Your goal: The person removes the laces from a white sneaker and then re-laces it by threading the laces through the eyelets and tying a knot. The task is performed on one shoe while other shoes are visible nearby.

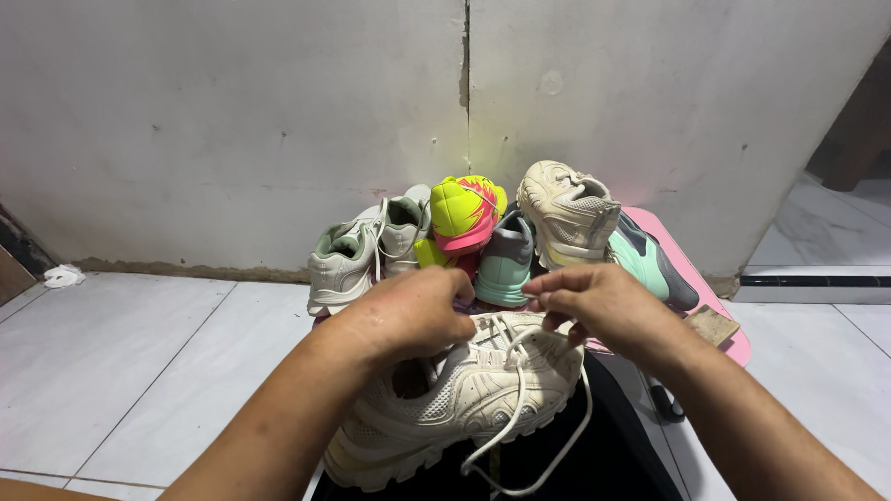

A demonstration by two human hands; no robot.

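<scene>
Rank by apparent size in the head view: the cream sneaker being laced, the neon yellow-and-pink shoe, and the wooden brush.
1. Cream sneaker, though nearness to the camera enlarges it.
2. Neon yellow-and-pink shoe, partly hidden in the pile.
3. Wooden brush, clearly smallest.

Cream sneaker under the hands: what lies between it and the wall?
In the head view, a pile of other shoes lies between the cream sneaker and the wall.
</scene>
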